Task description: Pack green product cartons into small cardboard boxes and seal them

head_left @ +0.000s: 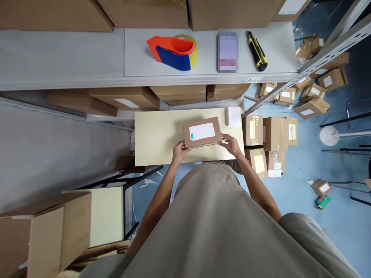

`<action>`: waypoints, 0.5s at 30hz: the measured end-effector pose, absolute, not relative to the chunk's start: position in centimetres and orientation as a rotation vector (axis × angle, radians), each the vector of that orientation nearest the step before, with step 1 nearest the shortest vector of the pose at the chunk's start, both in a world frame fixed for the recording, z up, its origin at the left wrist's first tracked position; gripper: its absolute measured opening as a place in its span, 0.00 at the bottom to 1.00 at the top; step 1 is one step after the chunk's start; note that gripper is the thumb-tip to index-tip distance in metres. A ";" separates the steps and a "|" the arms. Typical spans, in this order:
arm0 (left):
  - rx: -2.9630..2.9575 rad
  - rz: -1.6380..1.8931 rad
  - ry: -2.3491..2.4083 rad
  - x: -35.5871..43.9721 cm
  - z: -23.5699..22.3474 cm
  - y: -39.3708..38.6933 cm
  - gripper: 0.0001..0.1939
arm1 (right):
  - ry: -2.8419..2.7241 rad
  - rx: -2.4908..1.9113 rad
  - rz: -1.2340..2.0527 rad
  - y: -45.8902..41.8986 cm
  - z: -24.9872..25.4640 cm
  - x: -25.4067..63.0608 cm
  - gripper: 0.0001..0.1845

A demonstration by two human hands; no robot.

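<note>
at the frame's centre, my left hand [179, 151] and right hand [231, 145] grasp a cardboard box [202, 132] between them, neither nearer, its long axis running left to right (right end slightly higher), over the cream table [156, 148].

Soft, fairly even light falls over the pale yellow rectangular table [158, 148], its source out of view, and a faint, soft-edged shadow spreads on the tabletop left of the brown cardboard box with a white label [202, 132]. The long light-grey shelf [87, 58] is bright on top, while the brown cardboard cartons beneath it [107, 94] sit in shade and the upper right corner falls dark. Wide-angle distortion stretches the large brown carton [60, 231] at lower left. The label's small print is unreadable; coarse pixelation hides a flat rectangular item [227, 52] on the shelf.
</note>
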State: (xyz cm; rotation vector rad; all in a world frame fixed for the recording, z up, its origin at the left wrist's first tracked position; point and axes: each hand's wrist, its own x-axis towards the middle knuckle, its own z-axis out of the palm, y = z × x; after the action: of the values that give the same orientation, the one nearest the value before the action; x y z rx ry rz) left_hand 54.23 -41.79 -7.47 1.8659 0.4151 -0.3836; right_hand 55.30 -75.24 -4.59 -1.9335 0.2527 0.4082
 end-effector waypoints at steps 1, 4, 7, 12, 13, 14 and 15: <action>1.879 -0.329 0.409 54.6 -7.7 -41.9 0.29 | 0.290 -1.969 0.433 -74.9 -5.1 55.4 0.33; 1.946 -0.285 0.391 55.1 -8.6 -42.2 0.27 | 0.378 -2.038 0.528 -73.5 -6.5 55.2 0.29; 2.039 -0.378 0.421 55.1 -9.4 -41.9 0.25 | 0.356 -2.110 0.632 -72.6 -7.0 54.5 0.27; 2.066 -0.431 0.430 56.0 -9.6 -40.3 0.25 | 0.152 -2.457 0.820 -74.0 -5.8 55.8 0.36; 2.086 -0.393 0.440 56.6 -9.4 -40.0 0.26 | 0.140 -2.522 0.813 -74.7 -5.4 56.9 0.36; 2.110 -0.340 0.448 57.3 -9.0 -39.8 0.28 | 0.138 -2.578 0.782 -75.5 -5.0 58.3 0.35; 2.136 -0.282 0.448 58.1 -8.5 -39.8 0.30 | 0.142 -2.626 0.730 -76.4 -4.7 59.9 0.34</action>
State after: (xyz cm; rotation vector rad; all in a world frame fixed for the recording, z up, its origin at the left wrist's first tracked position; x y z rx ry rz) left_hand 58.08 -39.82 -8.55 2.1360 0.4483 -0.2816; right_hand 59.92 -76.41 -4.74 -2.6262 0.1417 0.7297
